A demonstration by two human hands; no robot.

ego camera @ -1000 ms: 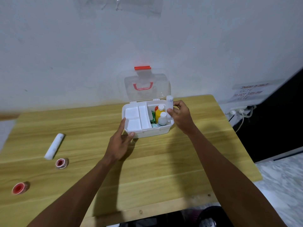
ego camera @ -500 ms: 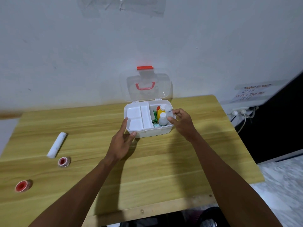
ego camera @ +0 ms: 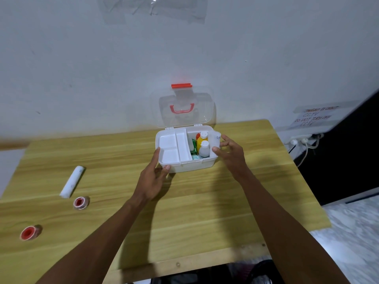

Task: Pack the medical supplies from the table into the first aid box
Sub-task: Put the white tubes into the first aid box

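The white first aid box (ego camera: 184,168) stands open at the table's back, its clear lid (ego camera: 184,107) with a red handle upright against the wall. A white tray insert (ego camera: 170,144) fills its left half. The right half holds a yellow bottle (ego camera: 199,142), a small white bottle (ego camera: 204,149) and a green packet (ego camera: 193,145). A taller white bottle (ego camera: 215,138) stands at the box's right end. My right hand (ego camera: 231,154) is beside it, fingers spread, fingertips at its side. My left hand (ego camera: 152,181) grips the box's front left corner.
On the wooden table (ego camera: 194,201) at the left lie a white bandage roll (ego camera: 72,181) and two tape rolls with red cores (ego camera: 80,202) (ego camera: 28,233). A wall socket with cables (ego camera: 303,140) and a paper notice are off the table's right edge.
My right hand lowered the tall white bottle into the box's right end and opened its fingers. My left hand stayed on the box's corner.
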